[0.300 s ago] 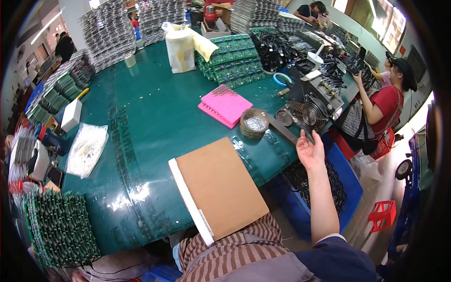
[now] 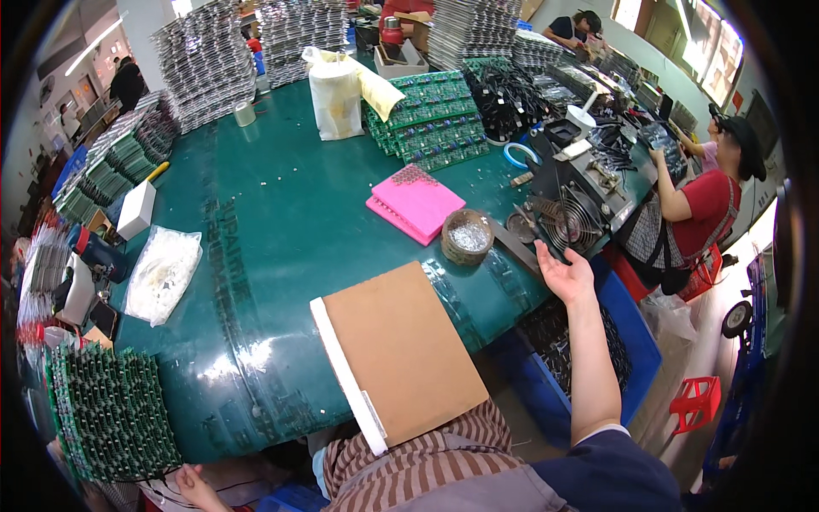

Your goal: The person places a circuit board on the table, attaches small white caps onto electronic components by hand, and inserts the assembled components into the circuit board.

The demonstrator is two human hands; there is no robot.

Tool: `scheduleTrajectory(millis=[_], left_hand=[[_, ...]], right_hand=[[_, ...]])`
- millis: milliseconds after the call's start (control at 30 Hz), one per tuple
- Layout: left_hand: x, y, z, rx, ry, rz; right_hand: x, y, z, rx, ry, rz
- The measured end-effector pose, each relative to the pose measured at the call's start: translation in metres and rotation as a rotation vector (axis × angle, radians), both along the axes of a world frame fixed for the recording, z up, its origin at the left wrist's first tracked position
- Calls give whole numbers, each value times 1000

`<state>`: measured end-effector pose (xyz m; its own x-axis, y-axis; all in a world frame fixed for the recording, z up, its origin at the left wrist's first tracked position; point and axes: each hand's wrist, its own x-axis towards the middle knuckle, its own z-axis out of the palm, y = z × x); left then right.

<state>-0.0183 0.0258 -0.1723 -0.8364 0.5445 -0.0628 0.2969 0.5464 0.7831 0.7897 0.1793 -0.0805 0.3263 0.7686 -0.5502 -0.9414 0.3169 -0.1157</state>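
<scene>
At the table's right edge my right hand (image 2: 567,277) is turned palm up. Its fingers are around the dark handle of what looks like a soldering iron (image 2: 533,229), beside a round wire-guarded fan (image 2: 570,224). At the lower left my left hand (image 2: 196,488) shows small with curled fingers, just below a stack of green circuit boards (image 2: 111,410); what it holds, if anything, cannot be made out. A brown cardboard sheet with a white edge strip (image 2: 405,350) lies between my lap and the table edge.
A round pot of silvery bits (image 2: 467,237) stands by a pink foam pad (image 2: 415,203). Behind are a wrapped roll (image 2: 334,98) and leaning green boards (image 2: 431,119). A white plastic bag (image 2: 162,275) lies left. A blue bin (image 2: 636,358) sits below right; a co-worker (image 2: 704,200) stands beyond.
My left hand has come into view at the lower left. My right hand stays at the handle, its fingers a little more spread. The whole view has shifted slightly.
</scene>
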Motion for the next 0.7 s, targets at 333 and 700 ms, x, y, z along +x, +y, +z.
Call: scheduleTrajectory(millis=[333, 700], left_hand=[[150, 2, 51, 129, 213, 184], [88, -24, -25, 699, -1442, -224]], right_hand=[[-35, 79, 68, 6, -1027, 619], [-39, 353, 108, -238, -3127, 487]])
